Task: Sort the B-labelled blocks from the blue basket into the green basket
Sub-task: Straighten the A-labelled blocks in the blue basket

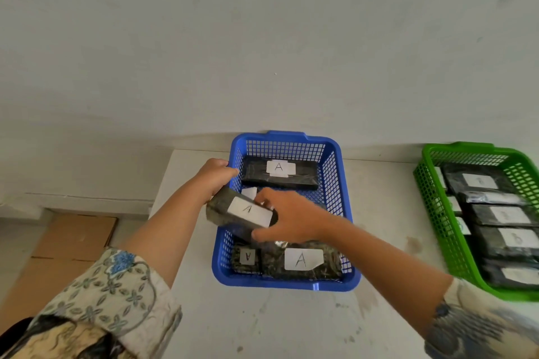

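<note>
From the head view, the blue basket (287, 285) sits mid-bench against the back edge where the bench (291, 323) meets the wall, and the green basket (431, 213) lies well apart at the bench's right edge, already carrying a row of dark blocks (501, 216) whose labels read as B where they are legible. The left hand (214, 176) is curled around the far end of an A-labelled block (243, 211), which is lifted and tilted over the blue basket's left rim, its long axis running from the basket's far-left side toward its middle. The right hand (291, 220) is partly open, thumb up and fingers spread, touching the near-right end of that same block; whether it grips the block or reaches under it I cannot tell. Beneath, a white label corner (249, 192) peeks out, its letter hidden. The other blocks in the blue basket read A: one across the far end (278, 172), two at the near end (302, 261). My judgement is that any B block left lies under the raised one, directly below the right hand, which is the nearer to it and also the hand on the green basket's side, so the next move looks like a short reach down and then a long carry right.
</note>
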